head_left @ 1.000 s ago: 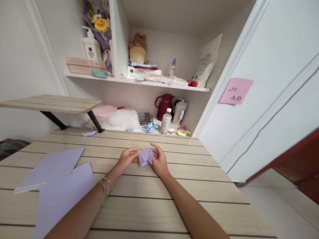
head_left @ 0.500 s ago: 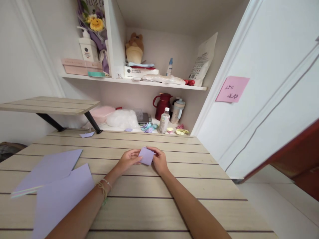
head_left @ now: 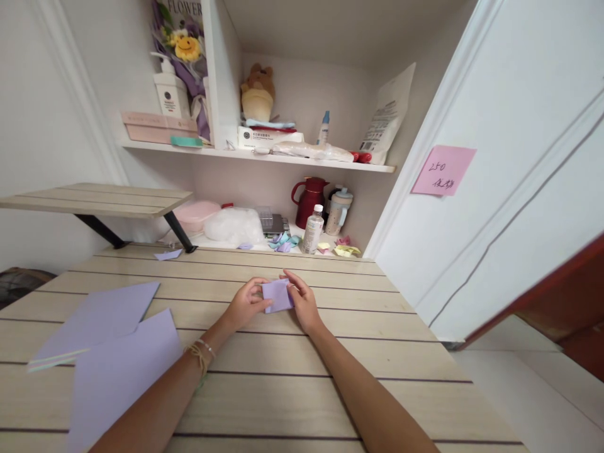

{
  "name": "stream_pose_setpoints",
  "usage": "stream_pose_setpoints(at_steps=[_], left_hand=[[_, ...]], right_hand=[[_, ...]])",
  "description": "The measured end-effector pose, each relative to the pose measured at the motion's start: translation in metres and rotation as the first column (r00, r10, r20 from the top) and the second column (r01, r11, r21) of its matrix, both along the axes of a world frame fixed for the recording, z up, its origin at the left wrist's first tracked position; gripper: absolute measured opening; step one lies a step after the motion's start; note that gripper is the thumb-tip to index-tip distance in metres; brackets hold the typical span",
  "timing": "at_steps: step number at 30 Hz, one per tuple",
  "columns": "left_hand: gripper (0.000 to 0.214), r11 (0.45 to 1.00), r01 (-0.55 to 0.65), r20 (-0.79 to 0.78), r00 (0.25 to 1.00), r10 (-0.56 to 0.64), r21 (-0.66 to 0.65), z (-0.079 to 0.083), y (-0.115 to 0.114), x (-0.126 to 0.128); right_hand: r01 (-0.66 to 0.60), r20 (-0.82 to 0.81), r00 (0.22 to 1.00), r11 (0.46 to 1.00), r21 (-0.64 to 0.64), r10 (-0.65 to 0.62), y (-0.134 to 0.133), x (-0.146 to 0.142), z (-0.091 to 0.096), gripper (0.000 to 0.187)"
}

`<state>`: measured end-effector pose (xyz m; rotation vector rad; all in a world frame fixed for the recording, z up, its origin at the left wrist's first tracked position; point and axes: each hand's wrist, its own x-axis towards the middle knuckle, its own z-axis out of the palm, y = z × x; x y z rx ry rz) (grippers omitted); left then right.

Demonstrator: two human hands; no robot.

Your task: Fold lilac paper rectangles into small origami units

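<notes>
A small folded piece of lilac paper [head_left: 277, 295] lies on the wooden table [head_left: 264, 390], held between both hands. My left hand [head_left: 245, 303] pinches its left edge with thumb and fingers. My right hand [head_left: 303, 303] presses on its right edge, fingers curled over the top. Both forearms reach forward from the near edge of the table.
Two large lilac paper sheets [head_left: 106, 343] lie at the left of the table. A small raised shelf board [head_left: 99, 198] stands at the back left. Behind are a red jug [head_left: 310, 200], a bottle [head_left: 313, 229], folded paper scraps [head_left: 346, 250] and shelves. A door with a pink note [head_left: 442, 170] is on the right.
The lilac paper has been folded flatter and now lies as a neat small square between my hands; the hands stayed in the same place.
</notes>
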<state>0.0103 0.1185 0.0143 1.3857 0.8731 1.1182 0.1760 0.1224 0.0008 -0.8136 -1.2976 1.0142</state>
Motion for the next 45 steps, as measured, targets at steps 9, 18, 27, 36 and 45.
stream_pose_setpoints(at_steps=[9,18,27,36,45], left_hand=[[0.036,0.993,-0.119,0.033,0.992,0.118,0.026,-0.0072,0.0041,-0.0013],[0.022,0.994,-0.104,-0.028,0.994,0.103,-0.036,-0.0079,0.0054,-0.0016],[0.019,0.989,-0.143,0.015,0.99,0.143,-0.044,-0.0052,0.0062,-0.0031],[0.022,0.99,-0.128,0.08,0.988,0.132,-0.049,-0.0081,0.007,-0.0033],[0.023,0.985,-0.167,0.031,0.985,0.168,-0.038,-0.0056,0.0064,-0.0057]], right_hand=[[-0.181,-0.187,0.971,0.971,-0.157,0.151,-0.0029,-0.007,0.0009,0.078],[-0.125,-0.286,0.955,0.978,-0.166,0.074,0.0006,-0.0043,-0.0011,0.078],[-0.105,-0.274,0.96,0.98,-0.168,0.056,0.0011,-0.0043,-0.0014,0.067],[0.022,-0.04,0.999,1.0,-0.001,-0.022,-0.0025,-0.0059,0.0007,0.041],[0.148,0.088,0.985,0.989,0.02,-0.149,-0.0055,-0.0068,0.0012,0.028]])
